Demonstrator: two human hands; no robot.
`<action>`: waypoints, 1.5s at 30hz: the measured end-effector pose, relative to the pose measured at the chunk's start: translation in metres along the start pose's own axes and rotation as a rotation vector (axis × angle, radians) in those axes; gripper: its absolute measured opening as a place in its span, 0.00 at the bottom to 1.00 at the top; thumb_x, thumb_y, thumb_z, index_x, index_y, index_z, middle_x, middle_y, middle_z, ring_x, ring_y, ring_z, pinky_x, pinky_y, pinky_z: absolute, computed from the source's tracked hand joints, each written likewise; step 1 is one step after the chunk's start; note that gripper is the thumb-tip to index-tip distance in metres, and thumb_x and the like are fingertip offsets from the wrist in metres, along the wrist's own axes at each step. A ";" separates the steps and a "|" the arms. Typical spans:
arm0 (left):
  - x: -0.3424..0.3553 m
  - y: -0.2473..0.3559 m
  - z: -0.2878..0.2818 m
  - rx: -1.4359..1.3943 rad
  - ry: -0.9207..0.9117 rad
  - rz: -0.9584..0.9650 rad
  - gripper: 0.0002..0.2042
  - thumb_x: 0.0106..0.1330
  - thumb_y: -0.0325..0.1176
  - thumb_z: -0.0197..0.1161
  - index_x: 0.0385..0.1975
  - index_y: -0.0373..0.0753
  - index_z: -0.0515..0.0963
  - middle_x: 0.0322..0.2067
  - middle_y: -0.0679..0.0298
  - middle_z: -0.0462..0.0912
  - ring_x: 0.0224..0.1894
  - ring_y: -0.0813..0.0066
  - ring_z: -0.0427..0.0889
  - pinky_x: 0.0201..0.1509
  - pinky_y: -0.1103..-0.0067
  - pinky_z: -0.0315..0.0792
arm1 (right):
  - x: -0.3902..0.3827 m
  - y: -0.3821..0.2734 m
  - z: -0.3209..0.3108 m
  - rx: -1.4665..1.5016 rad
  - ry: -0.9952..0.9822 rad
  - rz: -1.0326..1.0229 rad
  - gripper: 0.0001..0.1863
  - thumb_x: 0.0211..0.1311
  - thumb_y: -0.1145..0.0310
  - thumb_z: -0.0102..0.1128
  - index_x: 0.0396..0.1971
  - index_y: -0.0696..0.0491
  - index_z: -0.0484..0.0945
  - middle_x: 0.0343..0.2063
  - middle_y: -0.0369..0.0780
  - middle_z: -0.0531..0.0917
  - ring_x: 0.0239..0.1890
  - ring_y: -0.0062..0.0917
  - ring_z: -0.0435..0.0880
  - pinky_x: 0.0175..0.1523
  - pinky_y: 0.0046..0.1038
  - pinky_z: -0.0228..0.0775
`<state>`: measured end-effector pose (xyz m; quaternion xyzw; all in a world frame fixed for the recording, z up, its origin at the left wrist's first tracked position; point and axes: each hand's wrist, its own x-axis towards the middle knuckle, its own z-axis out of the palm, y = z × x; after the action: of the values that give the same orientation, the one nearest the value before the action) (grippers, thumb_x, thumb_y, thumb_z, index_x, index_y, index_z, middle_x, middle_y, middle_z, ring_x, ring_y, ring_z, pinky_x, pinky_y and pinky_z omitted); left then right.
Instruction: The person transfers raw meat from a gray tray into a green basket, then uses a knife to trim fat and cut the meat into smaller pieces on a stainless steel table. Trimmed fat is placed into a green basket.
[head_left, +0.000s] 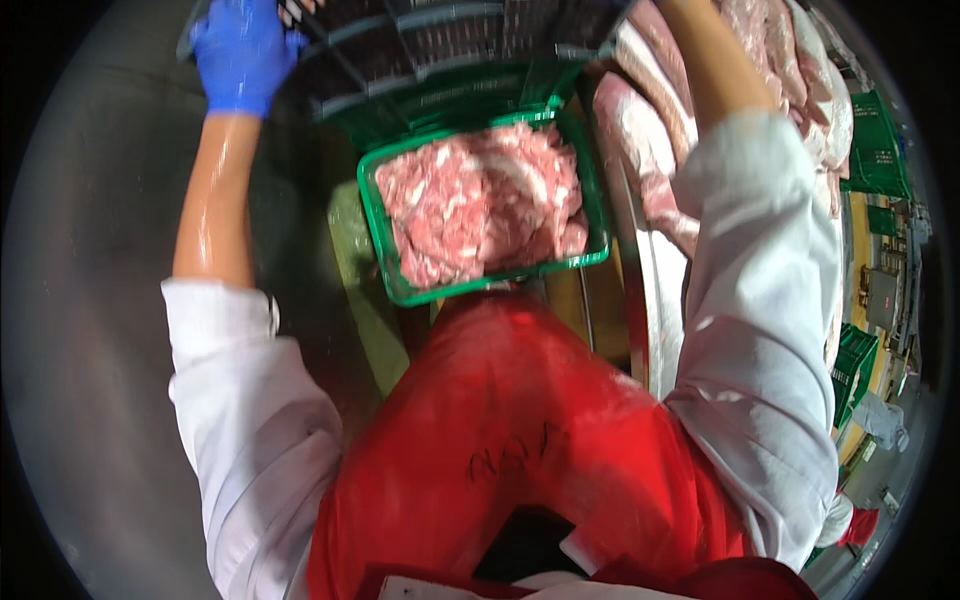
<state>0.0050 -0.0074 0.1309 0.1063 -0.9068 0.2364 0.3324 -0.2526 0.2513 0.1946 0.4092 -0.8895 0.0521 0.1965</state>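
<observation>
My left hand (243, 50), in a blue glove, grips the side of a dark slatted plastic crate (420, 35) at the top of the view. My right forearm (730, 75) reaches up to the top edge near the crate's right end, where the hand is cut off and its fingers are hidden. Between my arms and below the dark crate sits a green crate (375, 220) full of pale pink cut meat (440, 210). My red apron (500, 390) is just below it.
Long meat pieces (640, 140) lie on a metal-edged surface right of the green crate. More green crates (875, 145) stand at far right, along with yellow surfaces. Another person in red and white (855, 520) is at lower right. Grey floor (100, 300) lies left.
</observation>
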 end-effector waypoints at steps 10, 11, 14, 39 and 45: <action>0.014 0.004 0.019 0.022 0.146 0.009 0.28 0.46 0.34 0.74 0.50 0.37 0.73 0.42 0.55 0.79 0.43 0.58 0.78 0.47 0.65 0.71 | -0.019 -0.007 0.022 -0.029 0.172 0.013 0.27 0.46 0.40 0.71 0.33 0.50 0.84 0.32 0.47 0.86 0.39 0.42 0.86 0.45 0.42 0.77; 0.023 0.006 0.020 -0.041 0.081 -0.002 0.30 0.47 0.37 0.75 0.52 0.39 0.73 0.43 0.55 0.80 0.46 0.54 0.79 0.49 0.63 0.73 | -0.022 -0.010 0.037 -0.142 0.299 0.116 0.27 0.46 0.44 0.72 0.38 0.51 0.83 0.35 0.49 0.85 0.39 0.44 0.85 0.47 0.44 0.76; 0.048 0.016 0.034 -0.276 -0.039 -0.018 0.31 0.52 0.41 0.75 0.57 0.40 0.74 0.48 0.52 0.81 0.51 0.51 0.80 0.55 0.63 0.74 | -0.082 -0.047 0.035 0.255 1.018 -0.164 0.18 0.53 0.58 0.67 0.40 0.54 0.79 0.28 0.45 0.81 0.28 0.38 0.81 0.35 0.40 0.75; 0.025 0.076 -0.023 -0.271 0.374 0.117 0.28 0.65 0.49 0.63 0.55 0.32 0.74 0.50 0.48 0.79 0.50 0.52 0.79 0.55 0.64 0.72 | -0.975 -0.161 -0.448 -1.503 0.014 1.485 0.19 0.59 0.46 0.63 0.24 0.46 0.75 0.22 0.39 0.79 0.26 0.37 0.80 0.32 0.40 0.69; -0.024 0.208 -0.188 -1.217 -0.129 0.505 0.21 0.71 0.39 0.60 0.57 0.33 0.73 0.54 0.55 0.77 0.58 0.62 0.76 0.62 0.69 0.70 | -0.870 -0.104 -0.462 -1.332 0.193 1.042 0.15 0.51 0.53 0.72 0.28 0.48 0.81 0.26 0.38 0.82 0.27 0.36 0.80 0.35 0.36 0.70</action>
<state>0.0541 0.2672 0.1660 -0.3023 -0.8937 -0.2545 0.2126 0.4781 0.9150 0.2699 -0.2596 -0.7887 -0.3636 0.4223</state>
